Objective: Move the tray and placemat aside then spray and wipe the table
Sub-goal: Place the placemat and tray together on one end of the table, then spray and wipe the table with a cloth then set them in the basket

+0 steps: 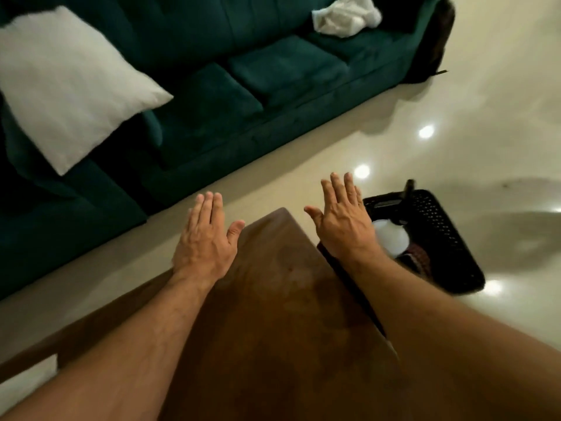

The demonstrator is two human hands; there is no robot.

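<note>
Both hands — left [204,242], right [342,221] — hover flat, fingers straight, holding nothing, above the dark brown wooden tabletop [282,314]; the black perforated plastic tray [443,238] sits on the floor beside it.

Single head cam, wide-angle, looks fwd and steeply down over table [273,299] corner, close above it. Sofa [243,86] at 11–12 o'clock, floor [485,117] at 2 o'clock. No 2nd view.
</note>
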